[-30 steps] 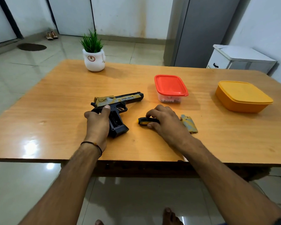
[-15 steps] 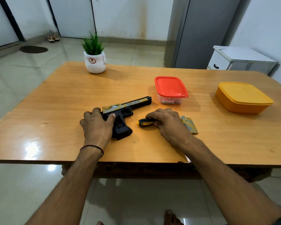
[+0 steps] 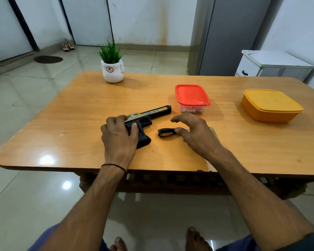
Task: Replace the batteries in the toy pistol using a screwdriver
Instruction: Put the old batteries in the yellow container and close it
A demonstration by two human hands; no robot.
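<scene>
Beneath the left hand (image 3: pixel 119 136), fingers curled on its grip, pinning the likely light, rigid toy pistol (image 3: pixel 152 114); at the spread, empty right hand (image 3: pixel 196 134), thumb-side, screwdriver (image 3: pixel 165 132): take the stubby handle

The one head-worn wide-angle camera is looking forward and down across the wooden table (image 3: pixel 80 109) from its near edge, holding the left hand (image 3: pixel 119 137) and right hand (image 3: pixel 198 134) close at mid-frame, with tiled floor (image 3: pixel 25 91) and far wall (image 3: pixel 143 19) beyond.
</scene>
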